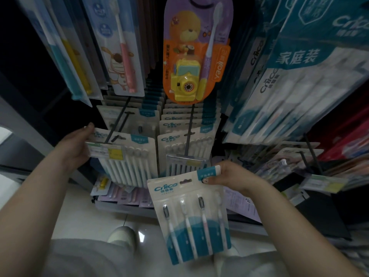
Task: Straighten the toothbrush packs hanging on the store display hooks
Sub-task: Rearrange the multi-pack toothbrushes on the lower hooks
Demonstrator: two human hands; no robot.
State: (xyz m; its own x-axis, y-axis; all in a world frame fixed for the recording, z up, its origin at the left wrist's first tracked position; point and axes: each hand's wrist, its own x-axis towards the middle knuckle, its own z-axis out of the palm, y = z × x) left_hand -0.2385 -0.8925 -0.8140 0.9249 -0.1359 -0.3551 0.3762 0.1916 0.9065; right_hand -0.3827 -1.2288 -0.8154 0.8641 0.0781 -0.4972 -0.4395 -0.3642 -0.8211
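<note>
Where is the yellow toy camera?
In the head view, the yellow toy camera sits top centre, inside the orange kids' toothbrush pack above the white packs.

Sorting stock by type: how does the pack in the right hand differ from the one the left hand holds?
The right hand pinches a four-brush pack off any hook, tilted. The left hand holds a pack of many white brushes hanging on its hook. Both are white-and-teal cards with the same logo.

Four-brush toothbrush pack (pixel 189 214) off hooks, tilted.
</note>
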